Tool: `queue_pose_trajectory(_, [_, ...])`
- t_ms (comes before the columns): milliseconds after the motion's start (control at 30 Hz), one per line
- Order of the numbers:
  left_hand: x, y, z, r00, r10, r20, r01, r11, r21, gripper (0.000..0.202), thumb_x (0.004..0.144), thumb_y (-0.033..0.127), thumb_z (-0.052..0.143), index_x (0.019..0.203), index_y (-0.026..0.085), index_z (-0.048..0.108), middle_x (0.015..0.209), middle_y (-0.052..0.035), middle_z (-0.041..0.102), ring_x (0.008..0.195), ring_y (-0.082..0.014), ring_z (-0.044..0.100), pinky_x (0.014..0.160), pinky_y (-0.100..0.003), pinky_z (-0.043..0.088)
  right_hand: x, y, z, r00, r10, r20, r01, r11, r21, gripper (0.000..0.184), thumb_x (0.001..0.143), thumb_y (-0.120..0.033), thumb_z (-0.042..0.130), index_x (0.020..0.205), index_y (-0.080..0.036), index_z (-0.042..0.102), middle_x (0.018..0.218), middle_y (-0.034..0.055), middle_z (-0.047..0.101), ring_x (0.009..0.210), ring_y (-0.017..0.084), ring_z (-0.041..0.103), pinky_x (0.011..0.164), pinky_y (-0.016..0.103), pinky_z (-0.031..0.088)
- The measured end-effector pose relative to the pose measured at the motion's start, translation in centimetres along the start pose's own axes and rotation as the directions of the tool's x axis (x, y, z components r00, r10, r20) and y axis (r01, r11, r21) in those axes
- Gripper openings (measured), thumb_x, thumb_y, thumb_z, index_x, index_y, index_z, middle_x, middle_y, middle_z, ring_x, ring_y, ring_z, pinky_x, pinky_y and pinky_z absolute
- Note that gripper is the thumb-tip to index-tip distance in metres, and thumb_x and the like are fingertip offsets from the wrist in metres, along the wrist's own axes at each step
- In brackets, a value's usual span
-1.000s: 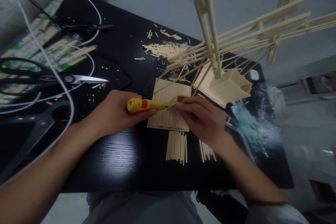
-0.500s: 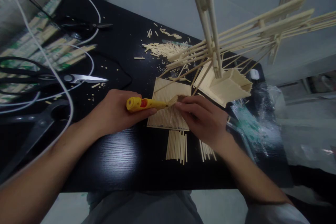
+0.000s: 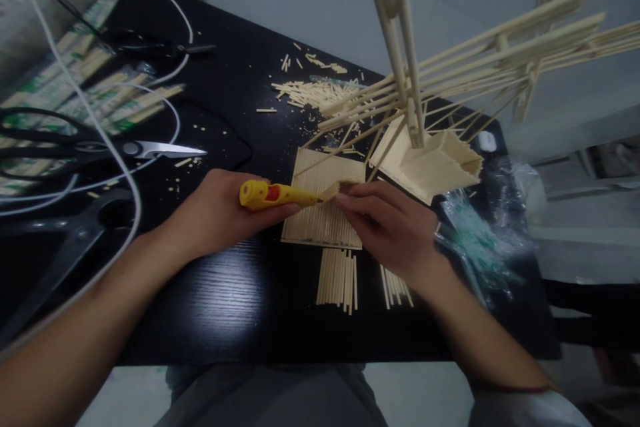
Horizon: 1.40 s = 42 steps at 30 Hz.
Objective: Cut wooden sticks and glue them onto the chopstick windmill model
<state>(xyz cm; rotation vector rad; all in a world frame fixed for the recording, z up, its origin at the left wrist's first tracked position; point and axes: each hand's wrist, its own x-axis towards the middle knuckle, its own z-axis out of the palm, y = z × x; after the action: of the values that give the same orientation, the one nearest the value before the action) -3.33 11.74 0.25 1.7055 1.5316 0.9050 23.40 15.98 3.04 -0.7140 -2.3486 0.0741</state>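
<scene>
My left hand is closed round a yellow glue gun with a red part on its top. The dark tip of the gun points right and meets a small piece of joined wooden sticks. The fingers of my right hand pinch that piece from the right. Both hands are above a flat square panel of thin wooden sticks on the black table. Loose sticks lie side by side just below the panel, and more sticks lie partly under my right forearm.
A wooden stick model with long beams rises at the right. Short offcuts are scattered behind the panel. At left lie scissors, pliers, wrapped chopsticks and a looping white cable. Plastic wrappers sit at right.
The small stick piece has tilted slightly, and the glue gun's tip stays against it. Both hands keep nearly the same place. The view has shifted a little.
</scene>
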Motion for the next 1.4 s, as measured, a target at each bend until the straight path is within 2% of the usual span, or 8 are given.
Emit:
queue_pose_trajectory(233, [-0.12,0.00,-0.13,1.000,-0.018,0.001,0.018,0.999,-0.035,0.045,0.080,0.060,0.081,0.061,0.022,0.065,0.050,0.0046,0.056,0.044,-0.0085,0.045,0.039,-0.022,0.033,-0.02,0.01,-0.05,1.000,-0.004,-0.010,0.004,1.000,-0.011,0.012,0.097,-0.011,0.076,0.100,-0.022,0.075,0.096,0.0015,0.081,0.084,0.013,0.079,0.077,0.020,0.066])
queue_pose_trajectory(467, [-0.12,0.03,-0.20,0.999,-0.036,0.018,0.038,0.995,-0.097,0.036,0.079,0.057,0.083,0.067,0.024,0.074,0.050,0.0053,0.058,0.043,-0.0087,0.047,0.037,-0.019,0.033,0.03,0.08,-0.15,1.000,-0.007,-0.009,0.007,1.000,0.008,0.012,0.098,-0.012,0.074,0.100,-0.024,0.074,0.095,0.0011,0.081,0.082,0.014,0.079,0.074,0.023,0.067])
queue_pose_trajectory(700, [-0.27,0.07,-0.33,0.997,-0.080,0.020,0.082,0.988,-0.134,0.037,0.081,0.056,0.082,0.065,0.023,0.075,0.050,0.0047,0.057,0.042,-0.0090,0.045,0.035,-0.021,0.031,0.10,0.03,-0.21,1.000,-0.010,0.003,0.010,1.000,0.014,0.012,0.098,-0.012,0.075,0.099,-0.024,0.072,0.096,0.0015,0.080,0.083,0.014,0.079,0.075,0.023,0.067])
queue_pose_trajectory(833, [-0.35,0.08,-0.47,0.995,-0.089,0.035,0.093,0.984,-0.152,0.034,0.082,0.057,0.081,0.075,0.024,0.080,0.052,0.0044,0.059,0.043,-0.0095,0.047,0.037,-0.021,0.034,0.10,0.06,-0.23,1.000,-0.016,0.002,0.016,1.000,0.004,0.012,0.098,-0.012,0.076,0.099,-0.023,0.072,0.095,0.0014,0.080,0.083,0.013,0.079,0.076,0.021,0.066])
queue_pose_trajectory(1100, [-0.31,0.36,-0.52,0.995,-0.094,0.027,0.097,0.982,-0.165,0.040,0.083,0.059,0.080,0.068,0.022,0.075,0.050,0.0033,0.057,0.043,-0.0103,0.050,0.038,-0.020,0.037,0.03,0.05,-0.26,1.000,-0.011,0.003,0.010,1.000,0.013,0.011,0.099,-0.013,0.075,0.101,-0.024,0.073,0.097,0.0014,0.081,0.083,0.014,0.080,0.073,0.024,0.067])
queue_pose_trajectory(1400, [-0.35,0.76,-0.45,0.992,-0.120,0.029,0.123,0.967,-0.224,0.037,0.082,0.057,0.081,0.070,0.023,0.077,0.050,0.0039,0.058,0.042,-0.0100,0.049,0.036,-0.021,0.034,0.10,0.08,-0.35,1.000,-0.008,0.010,0.008,1.000,0.016,0.013,0.098,-0.012,0.075,0.099,-0.025,0.075,0.097,0.0011,0.081,0.082,0.015,0.080,0.074,0.024,0.068])
